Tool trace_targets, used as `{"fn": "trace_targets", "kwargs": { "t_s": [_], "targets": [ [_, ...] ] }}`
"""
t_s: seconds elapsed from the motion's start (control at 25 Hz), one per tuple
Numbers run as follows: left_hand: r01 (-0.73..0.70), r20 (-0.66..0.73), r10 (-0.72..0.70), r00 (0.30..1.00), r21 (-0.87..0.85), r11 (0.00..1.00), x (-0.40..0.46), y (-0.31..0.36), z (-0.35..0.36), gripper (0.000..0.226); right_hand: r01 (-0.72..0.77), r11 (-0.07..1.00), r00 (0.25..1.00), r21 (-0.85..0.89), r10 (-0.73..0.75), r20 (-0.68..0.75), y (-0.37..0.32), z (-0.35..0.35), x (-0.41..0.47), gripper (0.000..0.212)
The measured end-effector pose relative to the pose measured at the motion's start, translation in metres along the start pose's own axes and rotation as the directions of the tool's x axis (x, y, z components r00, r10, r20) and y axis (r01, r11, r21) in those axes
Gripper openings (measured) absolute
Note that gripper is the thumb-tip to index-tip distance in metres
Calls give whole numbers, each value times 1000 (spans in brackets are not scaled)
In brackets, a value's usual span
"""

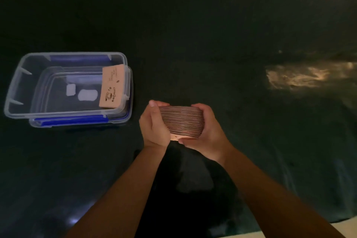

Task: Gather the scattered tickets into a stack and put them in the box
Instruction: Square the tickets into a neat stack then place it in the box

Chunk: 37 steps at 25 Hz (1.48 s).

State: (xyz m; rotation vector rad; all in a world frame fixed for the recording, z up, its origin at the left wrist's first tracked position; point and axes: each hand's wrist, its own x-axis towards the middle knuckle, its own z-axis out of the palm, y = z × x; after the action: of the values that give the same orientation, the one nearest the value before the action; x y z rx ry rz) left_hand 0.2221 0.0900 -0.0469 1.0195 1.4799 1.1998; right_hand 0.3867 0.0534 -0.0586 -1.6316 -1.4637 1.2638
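A thick stack of brown tickets (182, 121) stands on edge between my two hands, its many thin edges facing up. My left hand (153, 126) presses its left end and my right hand (207, 131) cups its right end and underside. Both hold it just above the dark green cloth. To the left stands the clear plastic box (17, 87) with blue clips. Inside it a smaller stack of tickets (113, 88) with a cup drawing leans against the right wall.
The box sits on its clear lid (129, 110), which sticks out at its right and front. A patch of warm light (301, 77) falls on the cloth at the right. The table's pale front edge (343, 228) shows at the bottom right.
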Motion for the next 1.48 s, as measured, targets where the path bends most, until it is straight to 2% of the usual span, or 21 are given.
{"fn": "trace_targets", "kwargs": {
  "t_s": [0.08,0.16,0.24,0.28,0.4,0.52,0.56,0.68,0.76,0.84,0.92,1.08,1.16,1.32,1.48],
  "targets": [
    [-97,78,95,992,13,995,3,16,-5,65,21,1000,998,-11,-22,-52,-16,-3,-3,102],
    [-192,190,183,965,30,981,10,35,-17,51,46,999,994,1,-46,-101,-37,-8,-5,99],
    [-196,288,189,939,-4,981,20,58,-36,40,68,997,990,28,-64,-125,-67,-13,-6,97],
    [-183,317,186,930,-41,982,24,69,-48,45,74,996,991,47,-68,-119,-84,-14,-4,96],
    [-32,381,99,919,-180,983,31,95,-83,81,43,980,996,196,-28,-80,-128,-6,2,92],
    [154,363,-63,930,-229,961,29,111,-102,93,-92,891,993,445,115,-25,-163,21,8,88],
    [203,339,-112,934,-246,948,28,112,-108,91,-134,857,988,498,157,-4,-174,32,10,87],
    [235,277,-157,948,-278,931,30,124,-131,52,-207,806,975,555,214,52,-205,65,19,88],
    [238,253,-165,953,-295,925,38,133,-158,47,-244,820,969,518,222,105,-224,84,24,90],
    [274,245,-199,949,-322,906,51,138,-189,55,-286,842,957,458,225,184,-243,101,30,80],
    [316,247,-245,938,-313,896,67,140,-218,59,-285,883,951,373,212,226,-258,116,39,59],
    [397,286,-339,896,-177,901,107,136,-257,66,-273,936,950,222,225,219,-273,152,62,14],
    [428,308,-380,872,-101,898,126,127,-264,64,-274,948,946,160,235,223,-273,170,70,4],
    [499,326,-485,811,45,865,150,95,-259,58,-204,978,966,50,193,174,-261,190,77,33],
    [531,363,-555,748,173,829,164,76,-244,58,-175,977,982,-123,182,52,-246,196,83,39]
  ]
}}
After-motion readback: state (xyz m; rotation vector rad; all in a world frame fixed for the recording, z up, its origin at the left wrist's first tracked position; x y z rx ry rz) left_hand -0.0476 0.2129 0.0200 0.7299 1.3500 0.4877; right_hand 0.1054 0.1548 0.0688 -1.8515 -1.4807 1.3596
